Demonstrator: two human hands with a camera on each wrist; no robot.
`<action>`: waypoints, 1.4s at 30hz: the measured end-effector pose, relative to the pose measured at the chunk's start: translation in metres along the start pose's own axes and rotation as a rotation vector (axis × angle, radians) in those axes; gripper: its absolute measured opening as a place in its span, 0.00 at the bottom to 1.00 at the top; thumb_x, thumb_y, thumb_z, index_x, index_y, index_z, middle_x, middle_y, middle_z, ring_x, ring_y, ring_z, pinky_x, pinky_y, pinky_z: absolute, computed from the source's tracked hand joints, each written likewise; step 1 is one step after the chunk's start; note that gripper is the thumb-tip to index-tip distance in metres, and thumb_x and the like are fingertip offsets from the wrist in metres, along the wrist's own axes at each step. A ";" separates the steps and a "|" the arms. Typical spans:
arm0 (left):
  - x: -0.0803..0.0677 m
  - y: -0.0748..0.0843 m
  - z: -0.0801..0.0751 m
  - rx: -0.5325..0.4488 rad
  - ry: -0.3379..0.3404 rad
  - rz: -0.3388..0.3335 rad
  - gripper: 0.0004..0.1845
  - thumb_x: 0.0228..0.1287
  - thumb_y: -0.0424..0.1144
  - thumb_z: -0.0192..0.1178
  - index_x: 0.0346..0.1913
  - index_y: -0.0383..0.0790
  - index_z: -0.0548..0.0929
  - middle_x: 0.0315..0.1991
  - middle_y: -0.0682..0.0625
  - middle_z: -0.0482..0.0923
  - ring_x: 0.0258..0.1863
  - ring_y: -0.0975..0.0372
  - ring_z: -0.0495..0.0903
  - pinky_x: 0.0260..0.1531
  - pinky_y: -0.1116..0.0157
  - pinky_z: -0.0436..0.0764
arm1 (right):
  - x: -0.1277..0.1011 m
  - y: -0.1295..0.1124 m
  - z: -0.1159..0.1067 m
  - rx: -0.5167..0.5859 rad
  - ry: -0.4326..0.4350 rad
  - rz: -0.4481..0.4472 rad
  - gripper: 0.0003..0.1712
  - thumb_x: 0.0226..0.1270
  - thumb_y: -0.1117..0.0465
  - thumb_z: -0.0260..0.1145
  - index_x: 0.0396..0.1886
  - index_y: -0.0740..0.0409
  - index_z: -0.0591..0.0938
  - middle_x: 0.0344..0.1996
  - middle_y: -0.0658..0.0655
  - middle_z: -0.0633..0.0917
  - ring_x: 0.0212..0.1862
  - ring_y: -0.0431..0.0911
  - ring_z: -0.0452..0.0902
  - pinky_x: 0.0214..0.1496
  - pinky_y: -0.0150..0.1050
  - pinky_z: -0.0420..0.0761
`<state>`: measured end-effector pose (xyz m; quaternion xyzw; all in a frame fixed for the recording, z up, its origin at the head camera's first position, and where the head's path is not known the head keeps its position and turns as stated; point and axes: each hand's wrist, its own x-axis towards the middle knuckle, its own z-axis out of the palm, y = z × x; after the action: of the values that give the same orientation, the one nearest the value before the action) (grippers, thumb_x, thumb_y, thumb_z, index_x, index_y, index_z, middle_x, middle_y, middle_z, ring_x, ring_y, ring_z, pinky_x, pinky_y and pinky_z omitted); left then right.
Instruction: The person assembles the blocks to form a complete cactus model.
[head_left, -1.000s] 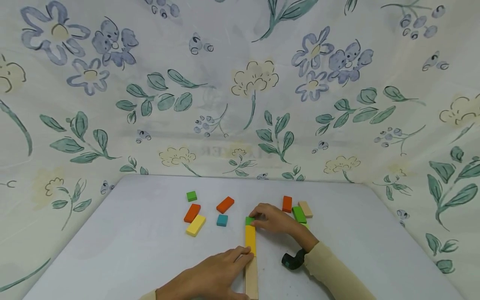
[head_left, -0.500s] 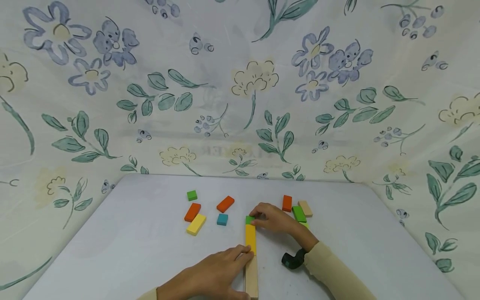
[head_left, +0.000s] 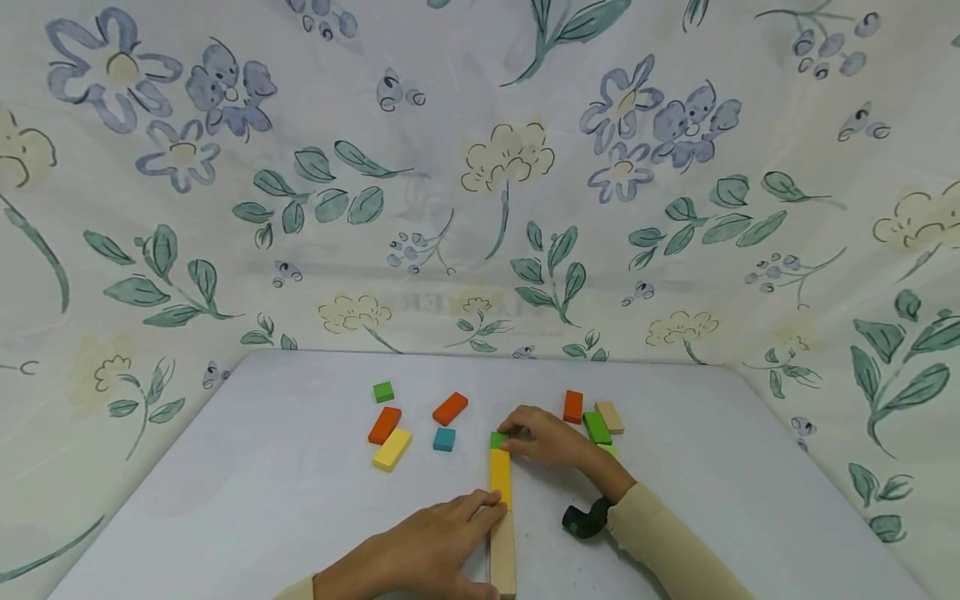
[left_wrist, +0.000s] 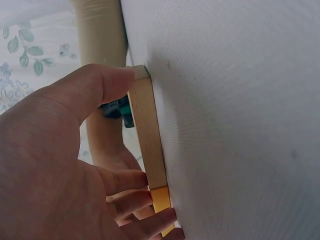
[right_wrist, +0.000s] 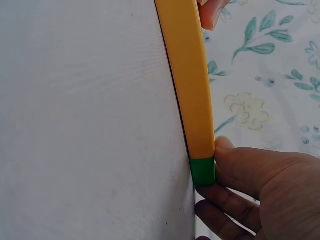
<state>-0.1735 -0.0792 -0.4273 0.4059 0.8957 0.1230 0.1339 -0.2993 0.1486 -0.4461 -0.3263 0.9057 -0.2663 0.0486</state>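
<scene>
Floral cloth backdrop, right hand (head_left: 551,437) pinching green cube (head_left: 498,439), left hand (head_left: 420,554) flat against wooden bar (head_left: 502,554), orange blocks (head_left: 450,408) nearby.

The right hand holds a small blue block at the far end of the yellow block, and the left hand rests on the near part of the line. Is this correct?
Not quite. The small block that the right hand holds at the far end of the yellow block is green, not blue, as the right wrist view shows clearly. The blue block lies apart, untouched. The left hand does rest on the near part of the line.
</scene>
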 end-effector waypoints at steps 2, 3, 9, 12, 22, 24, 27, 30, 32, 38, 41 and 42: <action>0.000 0.000 0.000 -0.003 -0.002 -0.001 0.47 0.48 0.73 0.55 0.69 0.53 0.60 0.68 0.56 0.57 0.59 0.64 0.70 0.49 0.61 0.80 | -0.001 -0.001 0.001 -0.003 0.002 -0.005 0.18 0.62 0.47 0.63 0.48 0.51 0.80 0.41 0.44 0.80 0.42 0.36 0.73 0.50 0.31 0.77; 0.000 0.000 0.001 -0.001 -0.003 0.000 0.47 0.48 0.73 0.54 0.69 0.53 0.60 0.68 0.56 0.57 0.59 0.64 0.70 0.50 0.61 0.80 | -0.001 -0.001 0.001 -0.004 0.004 -0.008 0.18 0.62 0.48 0.63 0.48 0.51 0.80 0.41 0.44 0.80 0.42 0.36 0.73 0.49 0.31 0.77; 0.001 -0.002 0.001 0.013 -0.009 0.007 0.47 0.49 0.75 0.51 0.70 0.53 0.58 0.69 0.56 0.55 0.61 0.62 0.69 0.52 0.60 0.79 | -0.002 -0.004 0.000 -0.018 0.015 -0.017 0.16 0.63 0.50 0.63 0.47 0.50 0.80 0.40 0.44 0.80 0.42 0.36 0.72 0.48 0.31 0.77; 0.001 -0.003 0.001 0.011 -0.016 0.007 0.48 0.49 0.75 0.51 0.70 0.54 0.58 0.69 0.56 0.55 0.61 0.62 0.68 0.52 0.60 0.78 | -0.002 -0.005 0.000 -0.030 0.015 -0.011 0.16 0.63 0.50 0.63 0.47 0.50 0.80 0.40 0.44 0.80 0.42 0.36 0.72 0.48 0.32 0.77; 0.002 0.000 0.000 0.008 -0.034 -0.016 0.48 0.47 0.75 0.53 0.69 0.56 0.58 0.70 0.57 0.54 0.62 0.63 0.67 0.53 0.59 0.78 | -0.009 -0.010 -0.016 -0.017 0.053 -0.001 0.19 0.65 0.50 0.61 0.52 0.55 0.79 0.46 0.51 0.80 0.46 0.41 0.75 0.50 0.38 0.80; 0.001 0.001 0.000 0.006 -0.035 -0.020 0.47 0.47 0.75 0.53 0.69 0.56 0.58 0.70 0.57 0.54 0.62 0.63 0.67 0.53 0.59 0.78 | -0.012 -0.011 -0.022 0.007 0.079 -0.007 0.18 0.66 0.52 0.60 0.52 0.56 0.78 0.46 0.53 0.80 0.46 0.42 0.76 0.49 0.41 0.80; 0.001 -0.001 0.000 0.014 -0.024 -0.013 0.47 0.48 0.75 0.51 0.69 0.56 0.58 0.70 0.57 0.55 0.62 0.63 0.67 0.54 0.59 0.77 | -0.021 -0.013 -0.034 0.028 0.102 -0.022 0.19 0.66 0.53 0.60 0.52 0.57 0.78 0.45 0.55 0.81 0.45 0.43 0.77 0.49 0.46 0.80; 0.000 -0.003 -0.001 0.019 -0.012 -0.004 0.47 0.48 0.75 0.51 0.69 0.55 0.58 0.69 0.57 0.55 0.62 0.63 0.67 0.55 0.59 0.77 | -0.032 -0.013 -0.045 0.001 0.112 -0.024 0.19 0.66 0.52 0.60 0.52 0.56 0.78 0.45 0.56 0.82 0.45 0.43 0.77 0.47 0.49 0.80; 0.000 -0.003 -0.002 0.016 -0.011 -0.006 0.47 0.48 0.75 0.51 0.69 0.55 0.59 0.69 0.57 0.55 0.61 0.63 0.67 0.55 0.59 0.76 | -0.040 -0.012 -0.052 -0.017 0.122 -0.013 0.18 0.65 0.52 0.61 0.52 0.54 0.78 0.45 0.55 0.82 0.45 0.43 0.78 0.46 0.49 0.80; 0.000 -0.002 -0.002 0.010 -0.016 0.007 0.47 0.49 0.75 0.51 0.69 0.55 0.58 0.69 0.57 0.55 0.61 0.64 0.67 0.55 0.61 0.77 | -0.062 -0.004 -0.063 -0.046 0.138 0.035 0.17 0.61 0.54 0.65 0.49 0.53 0.79 0.45 0.55 0.82 0.45 0.48 0.77 0.47 0.46 0.81; 0.000 -0.003 -0.002 0.015 -0.009 0.030 0.47 0.50 0.75 0.50 0.70 0.53 0.58 0.69 0.56 0.55 0.61 0.63 0.67 0.54 0.61 0.77 | -0.072 -0.001 -0.067 -0.027 0.116 0.081 0.18 0.60 0.55 0.67 0.49 0.54 0.78 0.45 0.55 0.82 0.47 0.51 0.76 0.49 0.48 0.80; 0.000 -0.003 -0.002 0.018 -0.008 0.033 0.47 0.50 0.74 0.50 0.70 0.53 0.58 0.69 0.56 0.55 0.61 0.63 0.67 0.54 0.61 0.77 | -0.075 0.000 -0.068 -0.023 0.110 0.099 0.19 0.59 0.55 0.67 0.50 0.54 0.78 0.45 0.55 0.82 0.48 0.51 0.76 0.49 0.48 0.80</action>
<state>-0.1761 -0.0813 -0.4265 0.4221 0.8895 0.1153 0.1319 -0.2585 0.2251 -0.3940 -0.2665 0.9251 -0.2705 0.0082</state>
